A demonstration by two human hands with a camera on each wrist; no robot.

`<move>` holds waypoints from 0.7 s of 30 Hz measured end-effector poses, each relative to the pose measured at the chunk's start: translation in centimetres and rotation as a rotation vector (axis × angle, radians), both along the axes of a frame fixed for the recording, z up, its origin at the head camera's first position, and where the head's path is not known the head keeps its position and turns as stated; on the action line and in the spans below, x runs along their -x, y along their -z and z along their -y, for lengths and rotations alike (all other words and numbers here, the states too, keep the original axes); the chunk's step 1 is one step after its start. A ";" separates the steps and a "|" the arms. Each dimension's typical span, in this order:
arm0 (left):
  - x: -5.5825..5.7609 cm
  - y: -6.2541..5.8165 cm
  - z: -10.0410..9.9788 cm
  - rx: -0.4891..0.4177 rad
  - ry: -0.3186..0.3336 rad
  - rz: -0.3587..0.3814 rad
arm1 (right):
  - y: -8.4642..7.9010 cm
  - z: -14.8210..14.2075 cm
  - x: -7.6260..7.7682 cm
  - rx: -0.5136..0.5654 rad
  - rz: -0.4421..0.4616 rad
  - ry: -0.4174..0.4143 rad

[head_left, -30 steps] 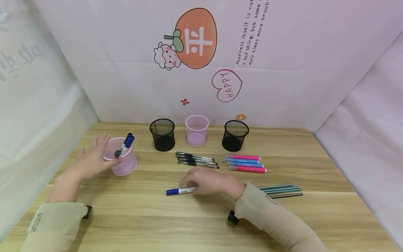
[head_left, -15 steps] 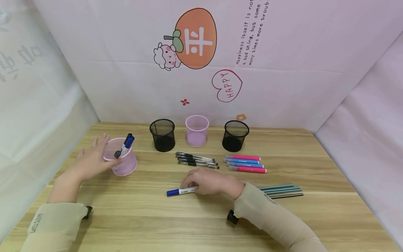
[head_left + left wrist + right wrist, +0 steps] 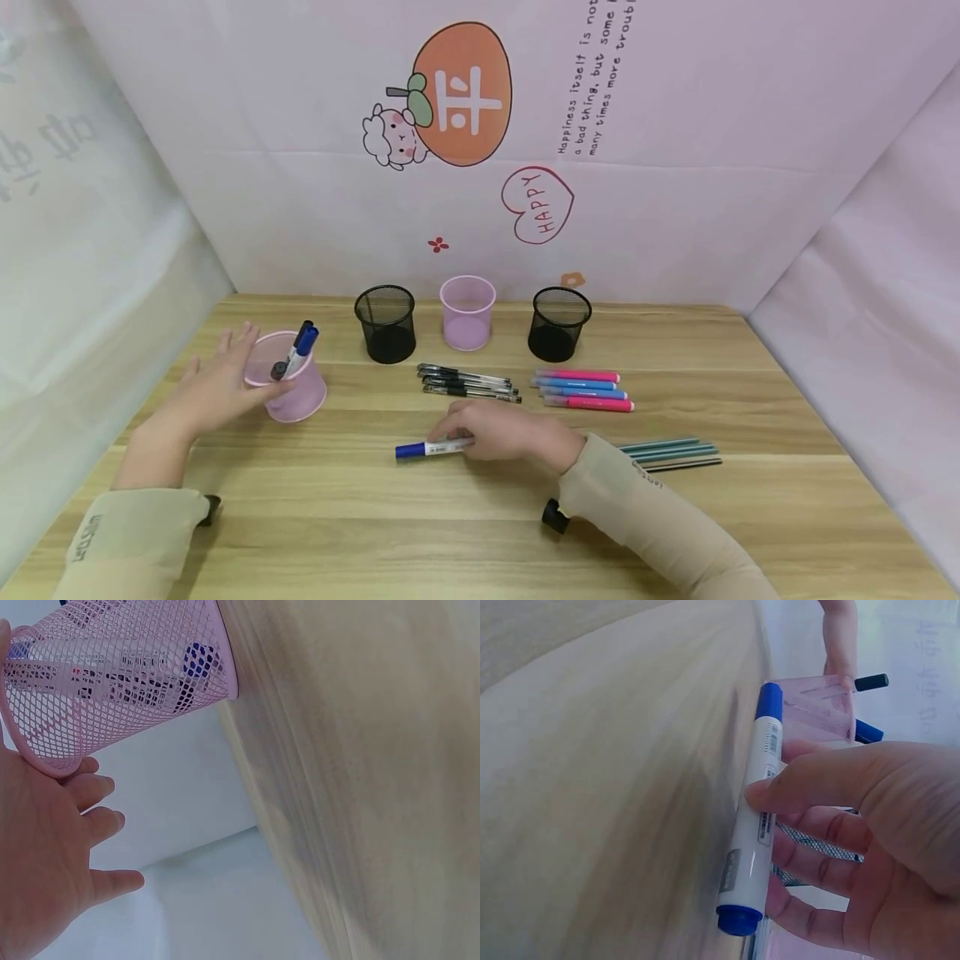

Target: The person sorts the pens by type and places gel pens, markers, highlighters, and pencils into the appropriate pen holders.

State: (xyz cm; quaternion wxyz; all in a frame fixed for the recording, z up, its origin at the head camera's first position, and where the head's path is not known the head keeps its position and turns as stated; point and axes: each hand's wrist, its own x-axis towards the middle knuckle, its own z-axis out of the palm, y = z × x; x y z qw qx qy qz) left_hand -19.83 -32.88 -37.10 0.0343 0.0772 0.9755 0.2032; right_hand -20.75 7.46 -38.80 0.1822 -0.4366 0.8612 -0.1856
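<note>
My left hand [image 3: 213, 387] holds a pink mesh pen cup [image 3: 302, 398] by its rim at the left of the table. Several markers with blue or black caps [image 3: 306, 340] lean inside it. In the left wrist view, the cup's mesh [image 3: 135, 682] shows their white barrels, and some fingers of that hand are loosely bent. Near the middle of the table, my right hand [image 3: 498, 429] pinches a white whiteboard marker with a blue cap [image 3: 410, 451]. The right wrist view has the marker [image 3: 751, 825] between thumb and fingers, close above the wood.
Two black mesh cups [image 3: 390, 333] [image 3: 557, 337] and another pink cup [image 3: 467, 325] stand along the back. Before them lie several black gel pens [image 3: 468, 383] and pink and blue highlighters [image 3: 588, 392]. Thin green and dark sticks [image 3: 675, 452] lie partly behind the right forearm.
The marker in my right hand has risen very slightly. My left hand stays on the pink cup, and the head view has shifted a little.
</note>
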 end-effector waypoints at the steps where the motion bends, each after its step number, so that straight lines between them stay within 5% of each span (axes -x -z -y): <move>1: 0.0 0.0 0.0 -0.003 -0.001 -0.001 | -0.1 0.0 0.0 0.013 -0.005 0.004; 21: -0.2 0.0 -0.2 -0.010 -0.005 -0.008 | -1.8 0.2 2.1 0.311 -0.055 0.096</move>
